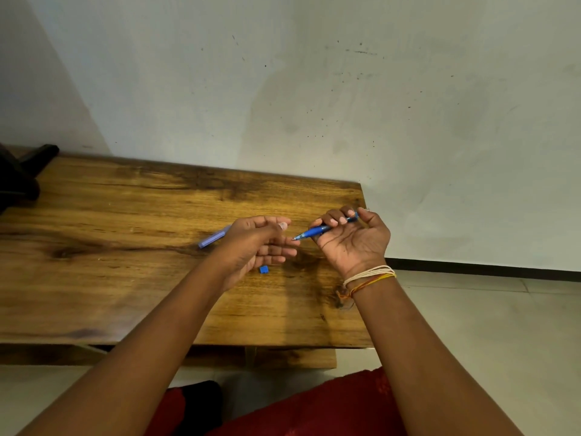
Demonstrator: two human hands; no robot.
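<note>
My right hand (352, 239) grips a blue pen (317, 230) above the right part of the wooden table (125, 262), palm up, fingers curled round the barrel. The pen's tip points left toward my left hand (261, 243). That hand hovers just left of the tip with its fingers relaxed and holds nothing. A pale blue pen cap (213, 236) lies on the table behind my left hand, partly hidden by it. A small blue plastic piece (264, 269) lies on the wood below my left fingers.
The table's right edge (366, 278) lies under my right wrist, with tiled floor beyond. A dark object (22, 174) stands at the far left corner. A pale wall rises right behind the table.
</note>
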